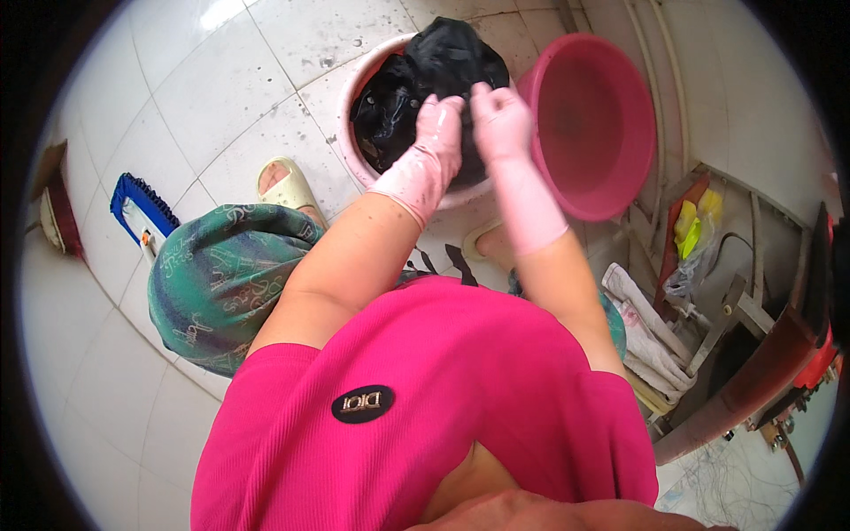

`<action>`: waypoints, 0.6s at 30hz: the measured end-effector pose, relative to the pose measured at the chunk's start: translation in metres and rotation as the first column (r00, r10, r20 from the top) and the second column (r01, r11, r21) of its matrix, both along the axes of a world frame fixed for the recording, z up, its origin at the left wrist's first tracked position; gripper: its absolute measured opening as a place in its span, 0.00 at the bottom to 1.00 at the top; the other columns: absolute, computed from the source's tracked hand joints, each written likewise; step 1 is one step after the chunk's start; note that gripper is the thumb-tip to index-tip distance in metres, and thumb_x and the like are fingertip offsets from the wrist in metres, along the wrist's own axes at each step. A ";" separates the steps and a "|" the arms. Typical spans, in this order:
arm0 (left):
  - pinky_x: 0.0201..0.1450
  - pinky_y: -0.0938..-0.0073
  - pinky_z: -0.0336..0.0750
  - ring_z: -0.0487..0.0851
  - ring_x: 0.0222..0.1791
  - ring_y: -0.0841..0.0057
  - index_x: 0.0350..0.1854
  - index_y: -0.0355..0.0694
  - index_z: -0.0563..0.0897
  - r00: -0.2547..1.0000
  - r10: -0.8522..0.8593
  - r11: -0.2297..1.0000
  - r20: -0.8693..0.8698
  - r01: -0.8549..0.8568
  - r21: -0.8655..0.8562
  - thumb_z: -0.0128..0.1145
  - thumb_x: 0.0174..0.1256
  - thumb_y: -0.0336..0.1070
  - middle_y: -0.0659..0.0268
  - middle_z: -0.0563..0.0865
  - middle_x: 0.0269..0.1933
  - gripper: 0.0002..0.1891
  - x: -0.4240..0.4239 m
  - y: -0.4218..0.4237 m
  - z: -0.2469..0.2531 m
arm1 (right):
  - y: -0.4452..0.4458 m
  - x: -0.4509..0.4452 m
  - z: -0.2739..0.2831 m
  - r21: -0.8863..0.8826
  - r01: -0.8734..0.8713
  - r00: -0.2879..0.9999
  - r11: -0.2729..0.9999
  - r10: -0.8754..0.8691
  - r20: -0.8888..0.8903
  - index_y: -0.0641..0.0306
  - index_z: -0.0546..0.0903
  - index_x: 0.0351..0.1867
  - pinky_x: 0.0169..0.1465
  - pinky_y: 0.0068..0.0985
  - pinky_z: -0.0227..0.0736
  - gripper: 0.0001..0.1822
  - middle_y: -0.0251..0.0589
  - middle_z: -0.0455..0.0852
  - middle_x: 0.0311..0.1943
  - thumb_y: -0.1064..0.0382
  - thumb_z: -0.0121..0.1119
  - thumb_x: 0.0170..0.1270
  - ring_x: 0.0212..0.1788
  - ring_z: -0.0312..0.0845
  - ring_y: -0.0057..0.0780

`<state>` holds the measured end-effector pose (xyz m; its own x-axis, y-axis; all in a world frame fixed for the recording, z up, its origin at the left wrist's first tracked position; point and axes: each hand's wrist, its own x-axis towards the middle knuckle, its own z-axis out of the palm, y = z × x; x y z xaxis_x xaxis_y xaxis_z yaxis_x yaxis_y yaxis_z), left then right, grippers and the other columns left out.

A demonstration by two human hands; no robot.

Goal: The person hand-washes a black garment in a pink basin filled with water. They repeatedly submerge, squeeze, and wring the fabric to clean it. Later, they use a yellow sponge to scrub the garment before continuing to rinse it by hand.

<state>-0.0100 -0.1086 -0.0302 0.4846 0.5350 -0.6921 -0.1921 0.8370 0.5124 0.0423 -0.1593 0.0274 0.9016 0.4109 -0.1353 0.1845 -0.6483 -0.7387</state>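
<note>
In a pale pink-rimmed basin [346,143] on the floor lies wet-looking black cloth [388,109], part of it bunched up over the far rim. My left hand [435,149], in a wet pink rubber glove, grips the black cloth over the middle of the basin. Close beside it on the right is my right hand [503,126], gloved in the same pink and slightly blurred, its fingers closed on the cloth. The cloth hides part of the basin's inside.
A larger pink plastic tub [591,126] stands right of the basin, near wall pipes [664,79]. A metal-framed stand [750,305] with towels [647,332] is at the right. A blue mop head [136,206] lies at the left on white floor tiles [219,99].
</note>
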 end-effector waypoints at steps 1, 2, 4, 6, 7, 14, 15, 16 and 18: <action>0.51 0.70 0.75 0.80 0.44 0.69 0.50 0.31 0.79 0.988 -0.132 0.989 0.075 0.136 -0.050 0.56 0.57 0.30 0.60 0.85 0.44 0.17 -0.003 0.002 0.032 | -0.012 0.031 -0.011 -0.055 0.057 0.998 0.997 -0.056 0.007 0.63 0.78 0.20 0.35 0.24 0.69 0.21 0.32 0.78 0.19 0.51 0.65 0.66 0.26 0.70 0.19; 0.52 0.72 0.75 0.80 0.45 0.69 0.52 0.30 0.79 0.972 -0.198 0.978 0.126 0.187 0.091 0.56 0.56 0.30 0.58 0.85 0.46 0.19 -0.003 0.002 0.038 | -0.027 0.061 -0.032 -0.094 0.022 1.000 0.995 -0.023 -0.014 0.63 0.80 0.23 0.36 0.26 0.71 0.20 0.37 0.81 0.21 0.49 0.64 0.66 0.27 0.74 0.23; 0.54 0.72 0.75 0.82 0.48 0.67 0.54 0.28 0.78 0.934 -0.348 0.878 0.085 0.293 0.378 0.56 0.55 0.32 0.55 0.85 0.47 0.23 -0.001 0.006 0.039 | -0.039 0.082 -0.042 0.035 -0.024 0.992 0.999 0.028 -0.123 0.63 0.82 0.34 0.37 0.27 0.73 0.19 0.40 0.86 0.29 0.46 0.63 0.66 0.30 0.79 0.26; 0.56 0.66 0.76 0.84 0.50 0.58 0.52 0.27 0.78 0.928 -0.314 0.645 -0.201 0.364 0.672 0.57 0.54 0.34 0.46 0.85 0.47 0.23 -0.003 0.016 0.041 | -0.042 0.104 -0.025 0.232 0.033 0.792 0.972 0.116 -0.599 0.64 0.76 0.59 0.41 0.21 0.72 0.28 0.36 0.85 0.44 0.47 0.63 0.67 0.36 0.78 0.22; 0.57 0.63 0.76 0.84 0.50 0.53 0.52 0.26 0.79 0.907 -0.250 0.497 -0.338 0.420 0.759 0.58 0.53 0.34 0.41 0.85 0.47 0.23 -0.008 0.018 0.044 | -0.022 0.073 0.027 0.309 0.235 0.656 0.922 0.085 -0.750 0.63 0.68 0.69 0.40 0.19 0.70 0.35 0.37 0.84 0.48 0.48 0.65 0.65 0.40 0.78 0.18; 0.55 0.65 0.78 0.82 0.54 0.66 0.60 0.36 0.79 0.788 -0.581 0.803 0.203 0.513 0.305 0.58 0.67 0.45 0.61 0.84 0.55 0.23 -0.016 0.003 0.017 | -0.011 0.069 0.021 0.211 -0.239 0.928 0.948 0.287 -0.238 0.62 0.60 0.76 0.70 0.25 0.61 0.44 0.45 0.66 0.73 0.76 0.60 0.53 0.70 0.66 0.32; 0.58 0.62 0.78 0.79 0.61 0.63 0.66 0.36 0.74 0.853 -0.464 0.880 0.238 0.475 0.011 0.55 0.70 0.58 0.57 0.80 0.61 0.33 -0.013 0.017 0.008 | -0.005 0.061 0.029 0.287 -0.127 0.914 0.949 0.225 -0.338 0.60 0.63 0.75 0.69 0.24 0.64 0.42 0.44 0.69 0.71 0.78 0.56 0.53 0.69 0.69 0.32; 0.62 0.58 0.75 0.76 0.64 0.60 0.66 0.33 0.73 0.898 -0.338 0.906 0.280 0.391 -0.161 0.53 0.68 0.65 0.54 0.79 0.62 0.39 -0.015 0.022 0.010 | -0.003 0.054 0.032 0.302 -0.225 0.932 0.926 0.295 -0.210 0.57 0.66 0.74 0.64 0.25 0.69 0.42 0.44 0.74 0.66 0.79 0.54 0.52 0.63 0.74 0.30; 0.68 0.49 0.70 0.69 0.70 0.55 0.68 0.32 0.69 0.882 -0.214 0.878 0.420 0.362 -0.313 0.48 0.60 0.79 0.50 0.75 0.66 0.51 -0.017 0.034 0.009 | 0.000 0.025 0.047 0.319 -0.369 0.883 0.873 0.436 -0.171 0.60 0.74 0.68 0.68 0.25 0.67 0.36 0.41 0.79 0.63 0.78 0.57 0.52 0.63 0.74 0.30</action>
